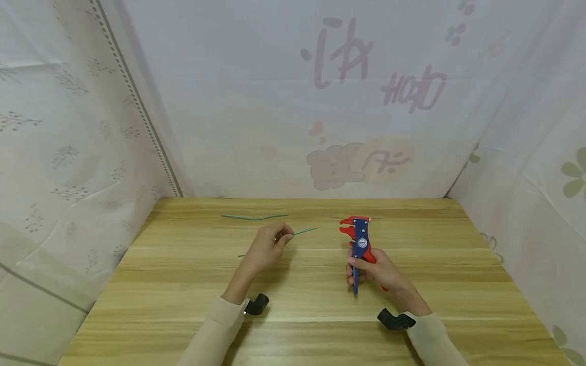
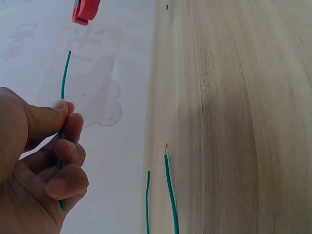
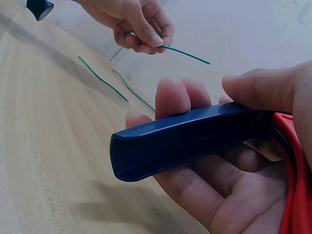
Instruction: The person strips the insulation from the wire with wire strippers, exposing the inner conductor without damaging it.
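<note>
My left hand (image 1: 270, 246) pinches a green wire (image 2: 65, 78) between thumb and fingers; its free end points right, toward the tool. My right hand (image 1: 377, 269) grips a wire stripper (image 1: 361, 239) with a blue body and red jaws, held upright. The jaws stand apart with nothing between them. In the right wrist view the blue handle (image 3: 185, 141) lies across the fingers. A gap separates the held wire's end from the jaws.
Another green wire (image 1: 254, 218) lies near the table's back edge. A second wire (image 3: 102, 80), with a bare copper end, lies partly behind my left hand. A tiny green piece (image 2: 167, 7) rests on the wooden table (image 1: 311, 335). Patterned cloth (image 1: 238, 101) hangs behind.
</note>
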A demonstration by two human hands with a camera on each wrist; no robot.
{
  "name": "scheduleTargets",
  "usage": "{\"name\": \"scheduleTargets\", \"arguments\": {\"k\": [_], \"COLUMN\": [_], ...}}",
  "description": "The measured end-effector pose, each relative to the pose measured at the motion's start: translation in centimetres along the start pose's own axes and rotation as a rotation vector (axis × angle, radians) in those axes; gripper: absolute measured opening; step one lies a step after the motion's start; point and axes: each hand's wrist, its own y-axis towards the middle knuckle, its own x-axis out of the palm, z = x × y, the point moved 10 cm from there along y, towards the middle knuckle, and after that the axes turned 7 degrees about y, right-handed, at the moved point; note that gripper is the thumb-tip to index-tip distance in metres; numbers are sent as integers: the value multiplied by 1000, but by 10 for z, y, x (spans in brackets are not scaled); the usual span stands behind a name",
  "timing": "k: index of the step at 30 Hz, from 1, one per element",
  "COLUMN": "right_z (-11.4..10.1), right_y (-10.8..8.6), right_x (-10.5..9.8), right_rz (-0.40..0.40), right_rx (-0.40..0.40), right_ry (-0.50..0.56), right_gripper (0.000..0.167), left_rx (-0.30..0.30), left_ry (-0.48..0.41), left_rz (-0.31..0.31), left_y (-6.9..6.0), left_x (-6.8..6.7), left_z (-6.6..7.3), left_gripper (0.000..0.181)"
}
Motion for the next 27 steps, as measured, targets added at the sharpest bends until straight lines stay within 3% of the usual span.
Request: {"name": "scheduleTargets", "arguments": {"k": [16, 27], "right_z": [1, -1], "right_y": [3, 5], "right_x": [9, 20], "right_rz": [-9, -74], "right_rx": [22, -14], "right_ry": [21, 17], "right_gripper": [44, 36], "left_rx": [37, 67], "left_ry": [0, 0], "left_rz": [23, 35], "left_y": [1, 0], "left_x": [-2, 0], "left_z": [10, 18], "left_gripper": [8, 6]}}
